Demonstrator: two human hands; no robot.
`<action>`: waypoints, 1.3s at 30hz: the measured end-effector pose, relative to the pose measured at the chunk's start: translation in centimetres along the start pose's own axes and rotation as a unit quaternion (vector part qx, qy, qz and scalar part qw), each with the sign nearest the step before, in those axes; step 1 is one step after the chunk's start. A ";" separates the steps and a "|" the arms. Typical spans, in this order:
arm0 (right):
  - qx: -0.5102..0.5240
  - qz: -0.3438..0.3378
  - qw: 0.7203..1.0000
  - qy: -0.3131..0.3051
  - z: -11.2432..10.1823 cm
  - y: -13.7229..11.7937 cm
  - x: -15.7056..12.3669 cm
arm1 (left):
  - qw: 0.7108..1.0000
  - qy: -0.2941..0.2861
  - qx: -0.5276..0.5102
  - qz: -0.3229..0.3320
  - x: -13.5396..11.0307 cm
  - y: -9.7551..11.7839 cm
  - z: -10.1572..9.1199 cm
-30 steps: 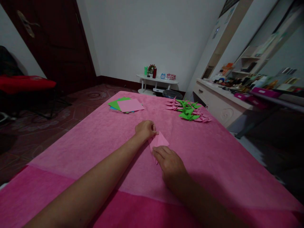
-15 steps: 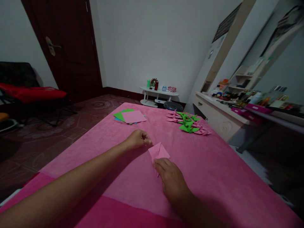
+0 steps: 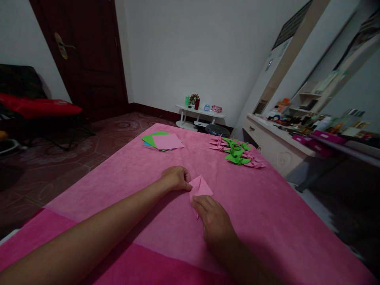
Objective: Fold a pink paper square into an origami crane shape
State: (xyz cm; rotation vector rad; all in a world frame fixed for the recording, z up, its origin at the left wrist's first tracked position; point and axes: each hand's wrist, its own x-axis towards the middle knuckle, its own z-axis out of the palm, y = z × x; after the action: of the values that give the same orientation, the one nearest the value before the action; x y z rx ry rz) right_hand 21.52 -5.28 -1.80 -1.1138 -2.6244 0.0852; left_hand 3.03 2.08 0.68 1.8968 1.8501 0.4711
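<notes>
A folded pink paper [image 3: 200, 187] lies on the pink tablecloth [image 3: 124, 186] in front of me. My left hand [image 3: 175, 178] is curled, its fingertips pinching the paper's left corner. My right hand [image 3: 214, 221] rests palm down just below it, fingers pressed on the paper's lower edge and covering part of it. Farther back lies a stack of flat green, blue and pink sheets [image 3: 162, 141]. To the right of the stack sits a cluster of folded green and pink paper cranes [image 3: 236, 152].
A dark wooden door [image 3: 80, 55] and a chair with a red cushion [image 3: 38, 107] stand at the left. A small white side table [image 3: 199, 114] with little items is at the far wall. A cluttered dresser [image 3: 279, 138] runs along the right.
My left hand drew away from the paper, then came back to pinch its left corner. The right hand stays on the lower edge. The camera has tilted and shifted.
</notes>
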 end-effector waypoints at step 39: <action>-0.005 -0.100 0.984 0.151 0.0 1.3 -3.2 | 0.886 -0.029 0.158 0.435 -5.6 -4.0 1.1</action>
State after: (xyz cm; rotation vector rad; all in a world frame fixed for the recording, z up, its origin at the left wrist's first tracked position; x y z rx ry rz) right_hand 24.52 -6.62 -2.74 -0.7898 -2.4463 -0.1283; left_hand 0.03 -3.54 -2.01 2.8911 0.9707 0.3769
